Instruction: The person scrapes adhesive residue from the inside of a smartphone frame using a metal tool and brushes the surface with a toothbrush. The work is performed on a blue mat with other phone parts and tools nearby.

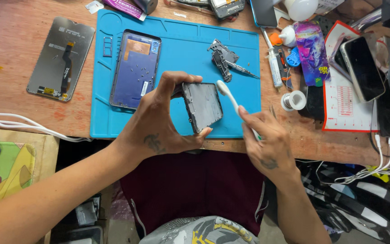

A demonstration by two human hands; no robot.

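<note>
- Detached grey rectangular phone display panel, upper left of the frame: lies flat on the wooden bench, back side up, with a black flex strip down its middle and small yellow and white labels at its lower edge.
- Purple and pink printed sachet, upper right: lies lengthwise beside a white syringe-shaped tube.
- Magenta flat package, top edge, centre-left: only partly in frame.
- Dark-screened phone with a pale rim, right side: rests tilted on a white card with red print.
- Dark phone screen, top edge, right of centre: cropped by the frame.
</note>
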